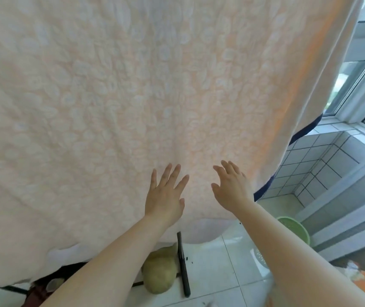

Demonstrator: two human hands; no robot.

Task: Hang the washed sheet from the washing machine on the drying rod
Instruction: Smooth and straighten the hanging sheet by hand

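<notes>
A large pale peach sheet (132,96) with a raised leaf pattern and a dark blue border hangs in front of me and fills most of the view. The drying rod is out of view above. My left hand (164,196) has its fingers straight and spread, flat against the lower part of the sheet. My right hand (232,187) is beside it, fingers straight, at the cloth's surface near its right edge. Neither hand holds anything.
On the white tiled floor below the sheet lie a yellowish lumpy bag (160,271) and a black stick (183,267). A green basin (296,228) stands at the right by a grey tiled wall (323,169). Windows (354,85) are at the far right.
</notes>
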